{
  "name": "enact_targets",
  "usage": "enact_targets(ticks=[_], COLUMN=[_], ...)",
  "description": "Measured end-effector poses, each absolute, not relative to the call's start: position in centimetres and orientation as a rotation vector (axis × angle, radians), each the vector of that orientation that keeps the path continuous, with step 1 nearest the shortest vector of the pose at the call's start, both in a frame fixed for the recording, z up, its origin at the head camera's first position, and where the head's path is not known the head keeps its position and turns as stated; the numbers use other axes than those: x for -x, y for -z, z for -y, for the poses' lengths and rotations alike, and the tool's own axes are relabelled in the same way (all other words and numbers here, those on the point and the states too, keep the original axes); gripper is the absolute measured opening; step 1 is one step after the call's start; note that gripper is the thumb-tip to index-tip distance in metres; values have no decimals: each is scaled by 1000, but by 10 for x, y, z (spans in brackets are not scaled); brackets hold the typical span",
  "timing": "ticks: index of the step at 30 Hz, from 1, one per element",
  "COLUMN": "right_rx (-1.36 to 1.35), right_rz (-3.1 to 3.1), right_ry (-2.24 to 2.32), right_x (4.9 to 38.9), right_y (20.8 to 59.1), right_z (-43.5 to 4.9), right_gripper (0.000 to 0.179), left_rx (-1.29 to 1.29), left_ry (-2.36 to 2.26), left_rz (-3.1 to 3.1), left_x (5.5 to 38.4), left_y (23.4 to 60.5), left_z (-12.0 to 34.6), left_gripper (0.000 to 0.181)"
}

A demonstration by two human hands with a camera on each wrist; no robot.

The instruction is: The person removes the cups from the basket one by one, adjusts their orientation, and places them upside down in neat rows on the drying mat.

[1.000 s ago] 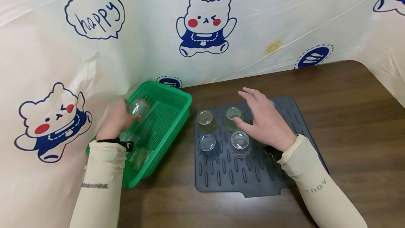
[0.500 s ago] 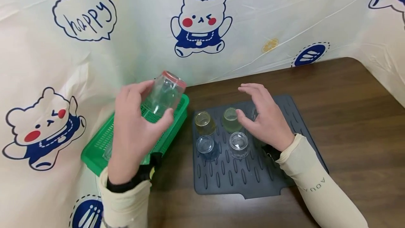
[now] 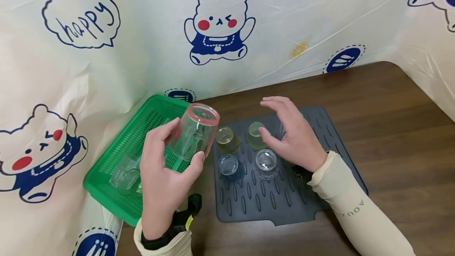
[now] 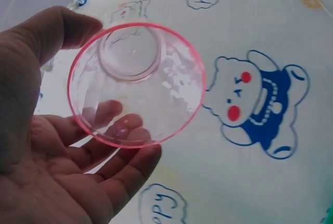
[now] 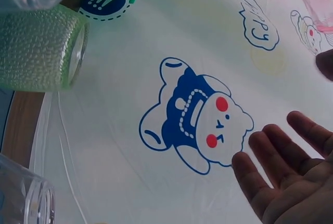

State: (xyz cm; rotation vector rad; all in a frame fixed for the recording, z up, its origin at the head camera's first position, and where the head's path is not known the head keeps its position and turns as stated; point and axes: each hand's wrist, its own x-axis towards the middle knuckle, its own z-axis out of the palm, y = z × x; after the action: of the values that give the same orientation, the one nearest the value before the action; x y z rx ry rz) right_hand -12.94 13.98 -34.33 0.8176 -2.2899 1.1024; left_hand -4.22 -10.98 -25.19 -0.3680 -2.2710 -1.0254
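My left hand (image 3: 165,177) holds a clear pink-tinted glass (image 3: 197,131), thumb on one side and fingers on the other. The glass is tilted over the basket's right edge, and in the left wrist view its round pink rim (image 4: 200,107) faces the camera. My right hand (image 3: 296,139) hovers over the dark grey drying mat (image 3: 249,204), fingers spread and nothing in them. Below and left of it stand a green glass (image 3: 256,136), a clear glass (image 3: 266,164), a yellowish glass (image 3: 227,140) and a bluish glass (image 3: 231,169). Another glass is mostly hidden behind the right hand.
A green perforated basket (image 3: 106,192) stands on the left, with more clear glasses (image 3: 126,175) in it. The brown wooden table (image 3: 401,149) extends to the right of the mat. A white sheet (image 3: 149,38) printed with cartoon bears hangs behind.
My left hand has lifted the pink-tinted glass out of the basket and carried it right, toward the mat. The right hand stays over the mat, nearly still. The view has shifted slightly.
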Motion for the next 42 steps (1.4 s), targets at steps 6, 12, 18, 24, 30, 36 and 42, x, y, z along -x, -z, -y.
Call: enact_targets(ticks=[6,12,18,24,30,36,42], right_rx=[-868,-906,-973,-1112,-1237,-1310,-1379], right_rz=[2263,2268,2241,2243,2251,2253,2237], right_ry=[-1149,-1127,-1111,-1150,-1196,-1264,-1346], right_x=[127,127,127,124,121,120,116], right_y=[341,343,343,341,340,340,334], right_z=[-134,-133,-134,-133,-132,-132,-131], right_gripper=[59,60,60,69,76,79,78], left_rx=[383,477,542,573,647,702,754], left_ry=[1051,1041,955,935,932,893,932], left_rz=[2276,2385,2508,2565,2600,2630,2669], left_x=[48,55,57,56,57,59,59], left_y=[262,283,293,295,297,300,301], left_z=[110,117,118,115,112,112,111], left_gripper=[58,63,66,66,64,63,63])
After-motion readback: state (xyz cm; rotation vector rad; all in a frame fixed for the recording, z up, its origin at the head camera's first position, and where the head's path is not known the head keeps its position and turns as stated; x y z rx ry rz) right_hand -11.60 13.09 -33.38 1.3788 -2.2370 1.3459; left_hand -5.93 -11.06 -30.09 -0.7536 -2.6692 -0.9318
